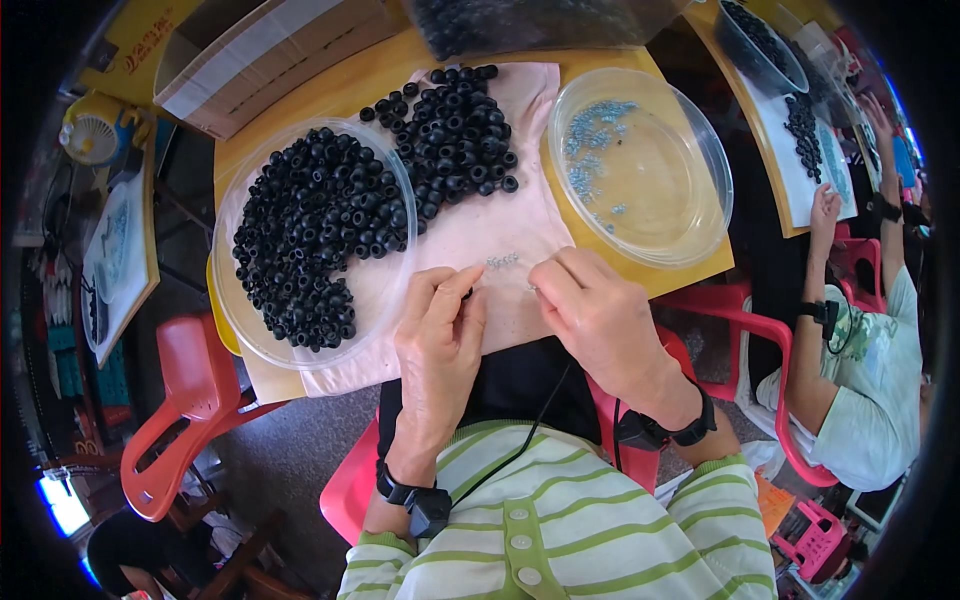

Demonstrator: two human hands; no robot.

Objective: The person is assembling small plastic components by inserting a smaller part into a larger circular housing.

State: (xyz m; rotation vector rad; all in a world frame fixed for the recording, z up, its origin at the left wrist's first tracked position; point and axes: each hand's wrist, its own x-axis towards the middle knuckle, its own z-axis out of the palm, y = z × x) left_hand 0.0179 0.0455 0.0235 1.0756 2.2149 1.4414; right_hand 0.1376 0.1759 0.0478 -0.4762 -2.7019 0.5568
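My left hand (438, 345) is closed in a pinch, with a black bead-like piece (467, 294) showing between thumb and finger. Opposite it, my right hand (598, 318) also pinches, its fingertips pressed together; whatever they hold is too small to name. Just beyond the fingertips, a short cluster of small silvery pieces (502, 260) lies on a pale pink cloth (400, 270). To the left, a round clear tray (228, 318) holds many black hollow pieces (310, 230). More of these form a loose heap (455, 140) on the cloth. Small bluish-silver pieces (595, 135) lie in the clear round tub (690, 235) at right.
A cardboard box (270, 70) and a dark plastic bag (540, 22) stand at the yellow table's far edge. Red plastic chairs (190, 370) flank me. Another person (865, 370) works at a table on the right. A small fan (95, 130) stands far left.
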